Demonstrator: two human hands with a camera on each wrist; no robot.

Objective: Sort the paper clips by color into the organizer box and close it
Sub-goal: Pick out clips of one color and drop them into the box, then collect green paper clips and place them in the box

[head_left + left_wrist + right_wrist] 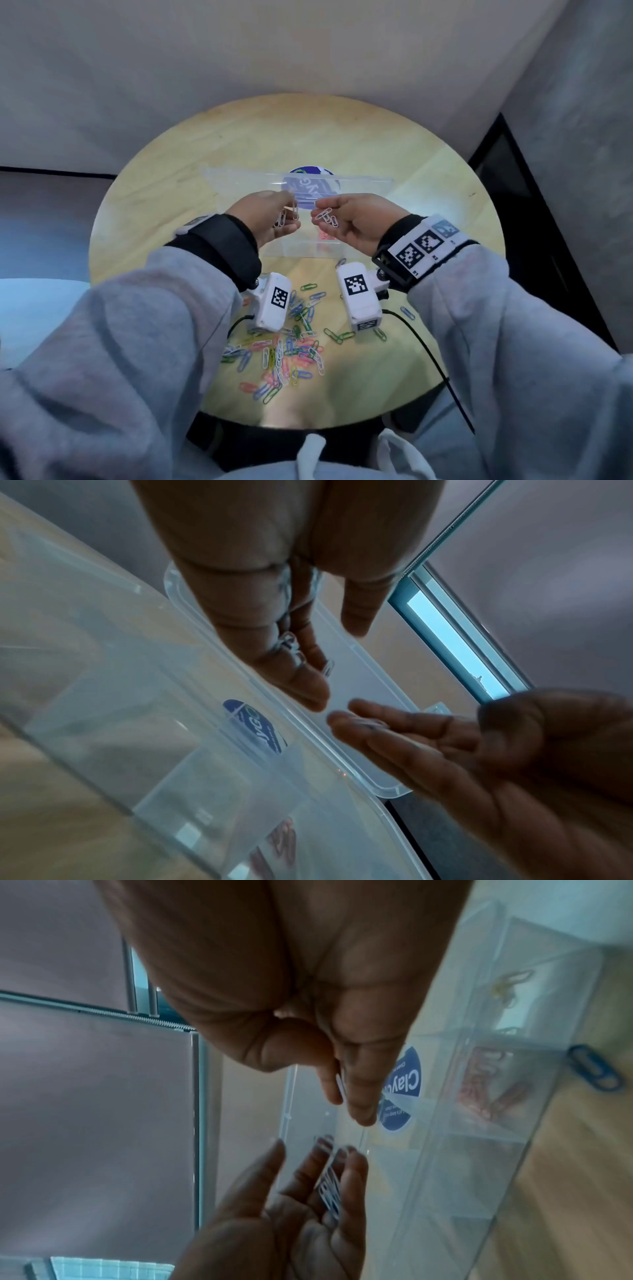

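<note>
Several white paper clips [283,218] are held in the left hand [270,219], whose fingers are curled around them; in the left wrist view the clips [291,647] are seen wedged between the thumb and the fingers. A few more white paper clips [327,217] are pinched between the thumb and the fingertips of the right hand [356,221], and in the right wrist view a white clip [341,1087] is seen gripped edge-on. The two hands are raised close together, with a small gap between them, above the middle of the clear plastic organizer box [239,192].

The box is set on the round light wooden table [394,164], toward its far edge, with its transparent lid [370,181] open and lying flat on the far side. A round blue sticker [310,171] is seen through the plastic. Red paper clips [486,1091] are gathered in one compartment, and a yellow clip [510,987] is seen in the next one; a blue clip [596,1073] lies on the table just beside the box wall.

A loose pile of mixed coloured paper clips [291,342] is spread near the table's near edge, between the grey sleeves [137,342]. White wrist cameras [358,294] with black-and-white markers are strapped under both wrists
</note>
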